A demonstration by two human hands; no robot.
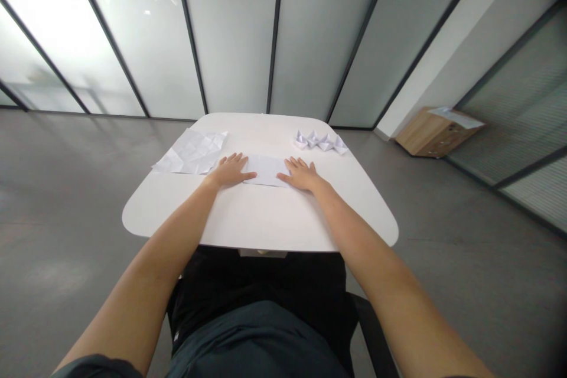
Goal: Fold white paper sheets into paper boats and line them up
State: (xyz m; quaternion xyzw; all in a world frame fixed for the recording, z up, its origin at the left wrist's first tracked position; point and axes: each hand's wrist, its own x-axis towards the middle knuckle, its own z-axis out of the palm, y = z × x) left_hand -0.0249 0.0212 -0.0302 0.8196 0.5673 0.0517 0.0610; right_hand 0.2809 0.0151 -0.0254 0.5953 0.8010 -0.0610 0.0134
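Note:
A white sheet of paper [267, 171] lies flat in the middle of the table, its long side facing me. My left hand [230, 170] rests palm down over its left end, fingers spread and thumb pointing inward. On its right end lies my right hand [299, 173], also flat with the fingers apart. Both thumbs touch the paper near its front edge. Beyond my left hand is a creased, unfolded paper sheet [192, 151]. Several small folded paper boats [321, 141] stand in a row at the far right of the table.
The white table [270, 221] has rounded corners, and its front edge is close to my lap. Frosted glass panels [234, 35] rise behind it. A cardboard box [436, 132] stands on the floor to the right. Part of a black chair [372, 331] shows beside me.

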